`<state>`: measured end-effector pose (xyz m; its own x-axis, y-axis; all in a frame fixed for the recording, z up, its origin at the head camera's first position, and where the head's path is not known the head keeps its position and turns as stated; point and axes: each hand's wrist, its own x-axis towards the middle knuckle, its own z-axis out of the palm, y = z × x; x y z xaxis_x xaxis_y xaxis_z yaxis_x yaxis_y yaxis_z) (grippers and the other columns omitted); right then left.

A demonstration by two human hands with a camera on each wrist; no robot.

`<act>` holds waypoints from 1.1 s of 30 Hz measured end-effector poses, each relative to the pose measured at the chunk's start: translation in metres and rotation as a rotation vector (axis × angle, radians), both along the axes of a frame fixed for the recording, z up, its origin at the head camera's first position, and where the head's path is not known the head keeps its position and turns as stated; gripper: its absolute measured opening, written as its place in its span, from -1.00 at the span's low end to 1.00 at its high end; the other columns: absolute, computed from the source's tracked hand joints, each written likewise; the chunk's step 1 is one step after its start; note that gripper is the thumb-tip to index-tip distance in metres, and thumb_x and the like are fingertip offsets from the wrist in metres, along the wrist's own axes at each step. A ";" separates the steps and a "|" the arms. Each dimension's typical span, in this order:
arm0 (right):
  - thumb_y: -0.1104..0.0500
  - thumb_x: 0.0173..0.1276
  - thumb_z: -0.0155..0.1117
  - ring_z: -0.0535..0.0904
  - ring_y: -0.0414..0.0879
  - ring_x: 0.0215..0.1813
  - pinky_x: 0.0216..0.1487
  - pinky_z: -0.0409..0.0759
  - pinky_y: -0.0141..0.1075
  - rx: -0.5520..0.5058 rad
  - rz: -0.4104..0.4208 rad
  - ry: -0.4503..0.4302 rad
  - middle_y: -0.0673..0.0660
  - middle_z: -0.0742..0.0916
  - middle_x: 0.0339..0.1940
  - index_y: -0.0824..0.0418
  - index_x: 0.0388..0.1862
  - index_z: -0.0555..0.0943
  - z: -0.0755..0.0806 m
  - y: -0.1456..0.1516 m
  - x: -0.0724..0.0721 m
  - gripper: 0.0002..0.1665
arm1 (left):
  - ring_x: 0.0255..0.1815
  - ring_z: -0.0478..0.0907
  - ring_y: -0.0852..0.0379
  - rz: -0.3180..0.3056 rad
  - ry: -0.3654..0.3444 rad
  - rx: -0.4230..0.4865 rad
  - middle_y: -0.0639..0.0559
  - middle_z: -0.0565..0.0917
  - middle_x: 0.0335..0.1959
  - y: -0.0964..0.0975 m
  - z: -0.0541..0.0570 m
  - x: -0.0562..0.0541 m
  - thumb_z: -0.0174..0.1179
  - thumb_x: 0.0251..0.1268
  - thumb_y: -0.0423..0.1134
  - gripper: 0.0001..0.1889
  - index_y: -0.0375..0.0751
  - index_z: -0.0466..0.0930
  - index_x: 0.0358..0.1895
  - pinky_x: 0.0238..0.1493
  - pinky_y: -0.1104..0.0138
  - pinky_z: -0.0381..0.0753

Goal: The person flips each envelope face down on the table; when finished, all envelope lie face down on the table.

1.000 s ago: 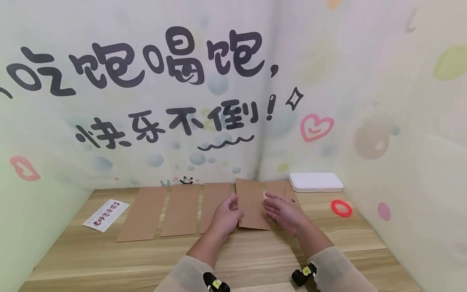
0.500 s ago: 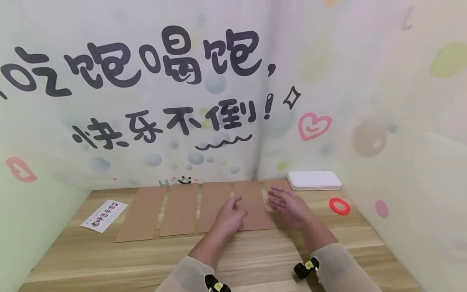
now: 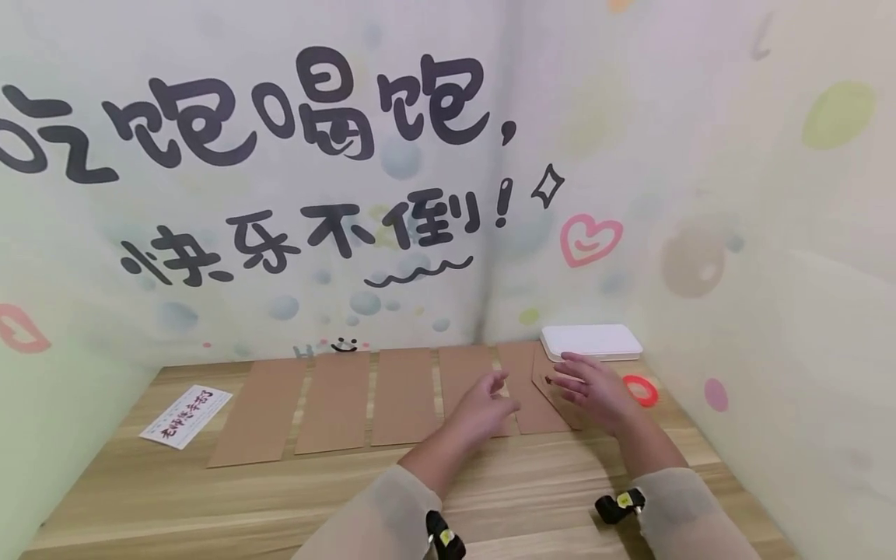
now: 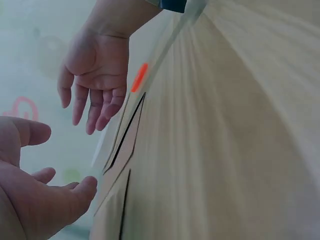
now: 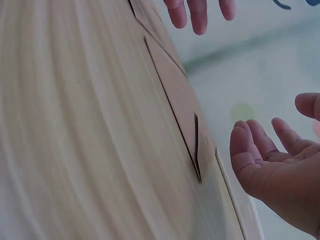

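Flat brown cardboard panels lie in a row along the back of the wooden table. My left hand hovers over the near part of the fourth panel from the left, hiding some of it. Right of that lies a fifth panel, overlapped or met by a brown piece with a slanted edge. My right hand is above this slanted piece and covers its right part. In the right wrist view, the right hand has bent fingers with nothing between them. The left hand also holds nothing in the left wrist view.
A white case stands at the back right. A red ring, partly behind the right hand, lies near it. At the left is a white card with dark red handwriting. A printed curtain hangs behind the table.
The fourth panel, slightly raised between both hands a second ago, now lies flat and released. Both hands have moved right, and the slanted piece shows more. The head view has turned slightly right.
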<state>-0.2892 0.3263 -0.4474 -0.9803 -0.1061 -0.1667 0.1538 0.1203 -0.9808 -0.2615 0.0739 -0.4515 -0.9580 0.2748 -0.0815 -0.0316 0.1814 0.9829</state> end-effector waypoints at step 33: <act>0.06 0.73 0.13 0.70 -0.19 0.31 0.35 0.67 -0.37 -0.154 -0.016 -0.018 0.25 0.63 0.51 0.37 0.72 0.15 -0.015 0.024 -0.004 -0.22 | 0.60 0.40 -0.25 0.031 -0.076 -0.015 -0.28 0.45 0.59 0.030 0.000 -0.026 0.33 0.35 -0.26 -0.37 -0.21 0.50 0.49 0.60 -0.09 0.43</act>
